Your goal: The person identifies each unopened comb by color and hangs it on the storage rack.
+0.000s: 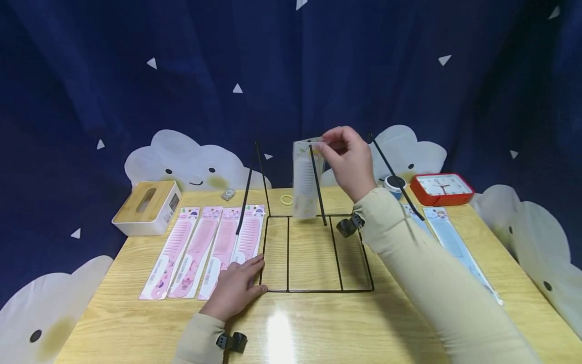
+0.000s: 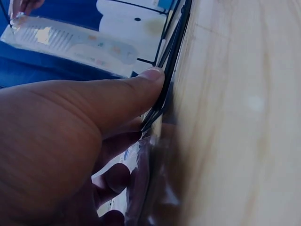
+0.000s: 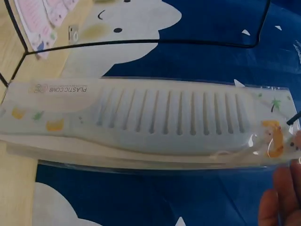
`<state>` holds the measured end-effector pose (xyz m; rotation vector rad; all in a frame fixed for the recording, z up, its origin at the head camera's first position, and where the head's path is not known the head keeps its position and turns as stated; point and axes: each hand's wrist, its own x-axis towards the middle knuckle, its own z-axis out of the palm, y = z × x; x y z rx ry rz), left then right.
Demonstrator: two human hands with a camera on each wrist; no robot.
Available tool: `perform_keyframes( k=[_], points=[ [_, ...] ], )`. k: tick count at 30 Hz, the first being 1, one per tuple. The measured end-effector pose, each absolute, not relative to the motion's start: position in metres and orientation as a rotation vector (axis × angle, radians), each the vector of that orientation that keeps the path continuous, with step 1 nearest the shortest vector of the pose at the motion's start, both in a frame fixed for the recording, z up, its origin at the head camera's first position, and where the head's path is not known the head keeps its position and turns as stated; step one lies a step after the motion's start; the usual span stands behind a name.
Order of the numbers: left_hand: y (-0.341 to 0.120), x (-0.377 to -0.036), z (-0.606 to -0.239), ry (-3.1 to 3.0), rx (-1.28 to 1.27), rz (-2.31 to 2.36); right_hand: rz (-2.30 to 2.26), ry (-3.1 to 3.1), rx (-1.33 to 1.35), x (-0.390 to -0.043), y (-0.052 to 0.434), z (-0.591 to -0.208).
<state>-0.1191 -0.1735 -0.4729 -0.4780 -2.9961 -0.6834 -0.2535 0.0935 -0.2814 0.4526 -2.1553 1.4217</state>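
Observation:
My right hand (image 1: 338, 149) pinches the top of a pale comb in a clear packet (image 1: 305, 179), held upright against a slanted prong of the black wire rack (image 1: 313, 290). In the right wrist view the packet (image 3: 155, 117), printed "PLASTIC COMB", fills the frame, with my fingertips (image 3: 277, 202) at its end. My left hand (image 1: 238, 285) lies flat on the table by the rack's front left corner. Its thumb (image 2: 141, 82) presses against the rack's wire (image 2: 171, 52), and its fingers rest on the nearest pink comb packet (image 1: 247, 235).
Several pink comb packets (image 1: 191, 250) lie in a row left of the rack. Blue comb packets (image 1: 454, 242) lie right of it, partly under my right sleeve. A wooden-topped tissue box (image 1: 146, 206), a yellow rubber band (image 1: 286, 199), a tape roll (image 1: 393, 185) and a red clock (image 1: 442, 188) stand behind.

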Motion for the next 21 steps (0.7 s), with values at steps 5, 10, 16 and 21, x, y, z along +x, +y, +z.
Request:
perform_keyframes(
  k=[5, 10, 16, 21],
  points=[
    [-0.175, -0.119, -0.472, -3.002, -0.467, -0.692, 1.336, -2.254, 0.466, -0.241, 0.127, -0.316],
    [-0.178, -0.119, -0.472, -3.004, -0.442, -0.686, 1.188, -2.502, 0.426, -0.253, 0.198, -0.378],
    [-0.178, -0.119, -0.474, -3.000, -0.462, -0.690, 0.898, -2.796, 0.156, -0.285, 0.294, -0.430],
    [-0.176, -0.120, -0.475, -3.003, -0.477, -0.690, 0.694, -3.054, 0.098, -0.299, 0.330, -0.446]
  ],
)
